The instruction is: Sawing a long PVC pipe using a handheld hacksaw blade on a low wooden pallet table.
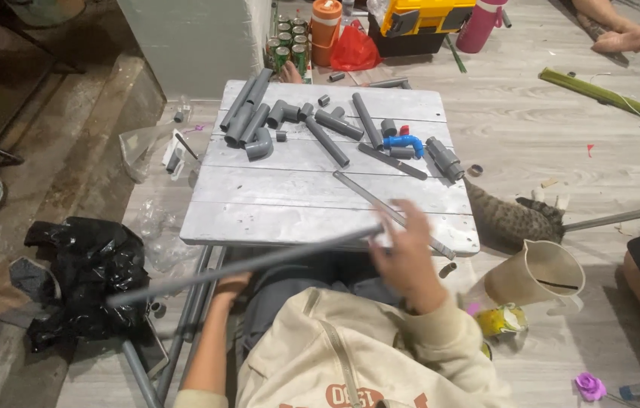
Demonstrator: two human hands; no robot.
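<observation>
Grey plank counter strewn with pipe fittings: along its near edge a long grey pipe (stiff, light, likely smooth) crosses, right hand grasping its end, blurred; left hand beneath the pipe's middle, grip hidden.

Home floor used as workshop, cat, toolbox, pipe fittings on low table

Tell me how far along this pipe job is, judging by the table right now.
Early. Done: one blue elbow fitting looks joined to a grey coupling; little else is assembled. In hand: a long grey pipe held by the right hand, blurred, with the left hand below it. Left: loose grey pipes and elbows still lie unjoined across the small table.
</observation>
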